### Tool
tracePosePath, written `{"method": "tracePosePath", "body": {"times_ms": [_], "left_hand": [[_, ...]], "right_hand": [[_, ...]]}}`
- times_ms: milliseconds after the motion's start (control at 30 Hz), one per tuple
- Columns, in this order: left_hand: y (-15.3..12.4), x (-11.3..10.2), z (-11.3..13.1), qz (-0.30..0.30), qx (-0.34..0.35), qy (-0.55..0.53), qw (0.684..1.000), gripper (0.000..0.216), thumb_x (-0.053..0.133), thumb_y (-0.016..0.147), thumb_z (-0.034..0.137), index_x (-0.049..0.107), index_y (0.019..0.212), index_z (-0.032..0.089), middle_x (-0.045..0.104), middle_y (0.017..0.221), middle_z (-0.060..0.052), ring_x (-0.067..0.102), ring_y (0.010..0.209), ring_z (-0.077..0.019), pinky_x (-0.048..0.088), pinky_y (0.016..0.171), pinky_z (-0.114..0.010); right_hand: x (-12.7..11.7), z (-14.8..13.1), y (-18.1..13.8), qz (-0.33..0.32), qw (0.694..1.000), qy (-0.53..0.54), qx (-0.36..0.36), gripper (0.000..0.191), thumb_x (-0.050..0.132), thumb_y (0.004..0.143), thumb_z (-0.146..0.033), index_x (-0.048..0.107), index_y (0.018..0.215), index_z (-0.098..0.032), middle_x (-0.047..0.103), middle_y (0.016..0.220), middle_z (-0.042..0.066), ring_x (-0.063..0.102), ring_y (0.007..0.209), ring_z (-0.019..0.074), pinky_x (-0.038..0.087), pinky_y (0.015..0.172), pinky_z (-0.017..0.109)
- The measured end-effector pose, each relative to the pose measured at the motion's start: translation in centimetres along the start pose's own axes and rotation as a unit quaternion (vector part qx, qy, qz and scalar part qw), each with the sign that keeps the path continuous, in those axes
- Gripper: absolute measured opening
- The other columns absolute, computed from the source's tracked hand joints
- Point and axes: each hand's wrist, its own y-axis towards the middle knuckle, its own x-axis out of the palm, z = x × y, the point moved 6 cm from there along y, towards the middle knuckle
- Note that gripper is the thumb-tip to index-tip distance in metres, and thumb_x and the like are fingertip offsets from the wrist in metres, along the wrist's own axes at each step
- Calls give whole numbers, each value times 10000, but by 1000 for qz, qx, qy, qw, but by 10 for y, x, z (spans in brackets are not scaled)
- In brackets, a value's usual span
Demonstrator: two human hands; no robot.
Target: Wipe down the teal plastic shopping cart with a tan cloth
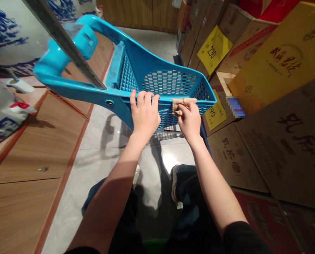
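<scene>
A blue plastic rolling shopping basket [157, 63] with mesh sides stands in front of me, its handle to the upper left. My left hand [145, 114] is curled over its near rim, fingertips reaching the inner side. To the right of it, my right hand [189, 120] pinches a tan cloth [176, 105] that is draped over the same rim. Part of the cloth is hidden behind my fingers. A grey metal bar [67, 44] slants down to the rim near the handle. The inside of the basket is only partly visible.
Stacked cartons [233, 155] and a yellow box [274, 56] line the right, with yellow price signs [215, 50]. Wooden cabinets [35, 148] stand on the left, with large blue-and-white jars [9, 38] above. Shiny grey tiles [94, 151] cover the floor.
</scene>
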Motion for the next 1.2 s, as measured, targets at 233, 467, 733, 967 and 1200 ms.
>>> {"method": "tracePosePath", "body": {"times_ms": [233, 467, 733, 967, 1200], "left_hand": [[0, 1, 0, -11, 3, 18, 1000, 556, 619, 887, 217, 673, 1436, 282, 728, 1449, -127, 541, 1508, -390, 141, 1439, -687], [-1, 2, 1, 7, 15, 39, 999, 527, 610, 905, 231, 672, 1425, 289, 741, 1423, -124, 564, 1477, -372, 175, 1435, -685], [-2, 2, 1, 23, 37, 69, 997, 513, 579, 918, 192, 674, 1417, 268, 759, 1358, -134, 608, 1423, -351, 253, 1412, -668], [-1, 2, 1, 26, 28, 80, 996, 514, 579, 915, 174, 688, 1411, 255, 755, 1357, -135, 594, 1421, -352, 221, 1421, -657], [1, 1, 1, -7, -6, 37, 999, 482, 526, 932, 160, 719, 1368, 228, 742, 1403, -141, 555, 1471, -366, 145, 1425, -690]], "right_hand": [[-9, 32, 9, 2, 997, 1, 72, 346, 522, 910, -97, 816, 1052, -212, 708, 1116, 126, 648, 1109, 294, 588, 955, 430], [1, 4, -1, -40, 999, 18, 27, 384, 569, 916, -89, 797, 1199, -211, 700, 1221, 153, 627, 1174, 315, 574, 1014, 456], [-11, 41, 8, 6, 994, -14, 105, 356, 521, 912, -106, 827, 1071, -194, 703, 1134, 140, 634, 1118, 311, 581, 989, 463], [3, -3, -2, -33, 999, 15, -13, 421, 530, 937, -101, 808, 1225, -231, 724, 1199, 130, 628, 1165, 302, 586, 1004, 436], [-8, 45, 7, 23, 994, 6, 104, 331, 512, 925, -120, 805, 1056, -199, 703, 1116, 142, 626, 1116, 312, 582, 1001, 475]]}}
